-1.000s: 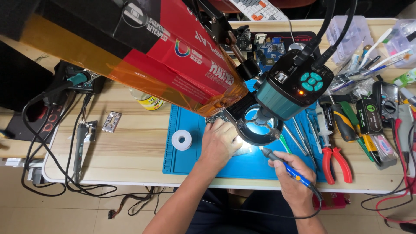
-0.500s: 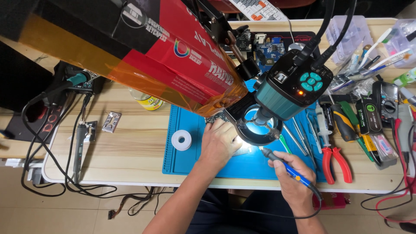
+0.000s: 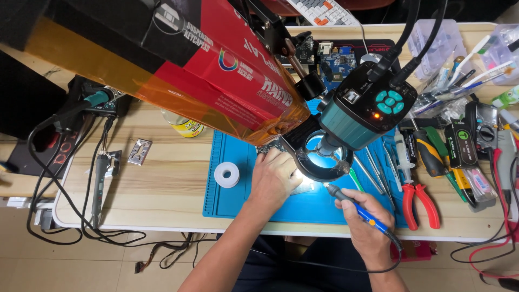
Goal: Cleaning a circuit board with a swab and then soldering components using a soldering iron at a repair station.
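Nothing has shifted that I can make out since the earlier frame: both hands sit where they were, beside the ring light (image 3: 323, 157) under the teal microscope camera (image 3: 367, 111). I take that glowing ring as my landmark. My left hand (image 3: 274, 178) lies just left of it, palm down, fingers curled and pressing on a circuit board (image 3: 268, 147) whose edge peeks out at the ring's upper left; most of the board is hidden. My right hand (image 3: 363, 216) sits below and right of the ring, fingers closed on a blue-handled soldering iron (image 3: 354, 204), its tip angled up towards the lit patch beneath the ring. All this rests on the blue mat (image 3: 232, 200) on the wooden desk (image 3: 162, 189). Left of the ring, a white solder spool (image 3: 226, 174) lies on the mat. Right of it, red-handled pliers (image 3: 416, 197) lie among other tools.
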